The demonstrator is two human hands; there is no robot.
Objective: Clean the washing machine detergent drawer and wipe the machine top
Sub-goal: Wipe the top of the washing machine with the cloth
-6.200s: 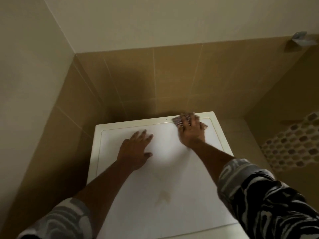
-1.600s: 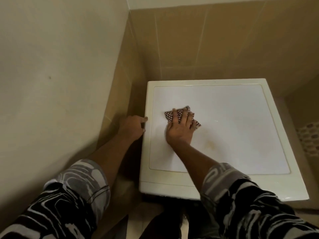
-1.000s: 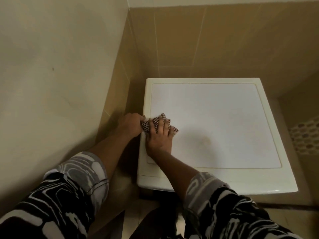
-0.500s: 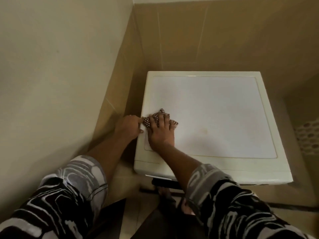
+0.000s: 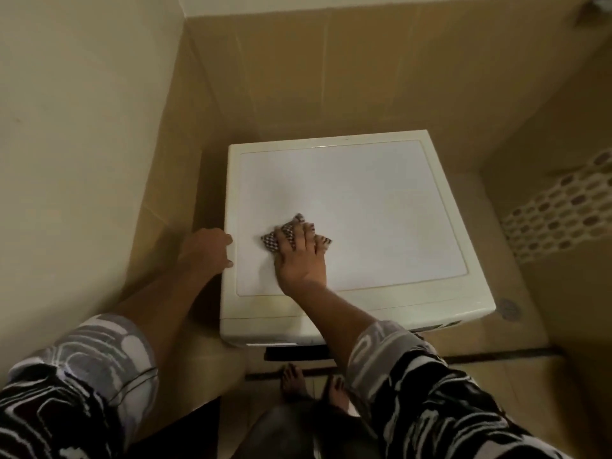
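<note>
The white washing machine top (image 5: 364, 200) fills the middle of the head view, seen from above. My right hand (image 5: 299, 256) lies flat with spread fingers on a checkered cloth (image 5: 284, 231), pressing it onto the left front part of the top. My left hand (image 5: 207, 248) grips the machine's left edge, fingers curled round the rim. A dark detergent drawer (image 5: 298, 352) sticks out slightly under the front edge, mostly hidden by my right arm.
A cream wall (image 5: 82, 144) stands close on the left, with a narrow gap beside the machine. Tan tiled walls (image 5: 347, 71) close the back and right. My bare feet (image 5: 311, 385) stand on the tiled floor before the machine. A floor drain (image 5: 508, 309) sits at the right.
My right hand has slid the cloth from the machine's left edge rightward onto the panel. My left hand stays on the left rim. The camera has pulled back a little.
</note>
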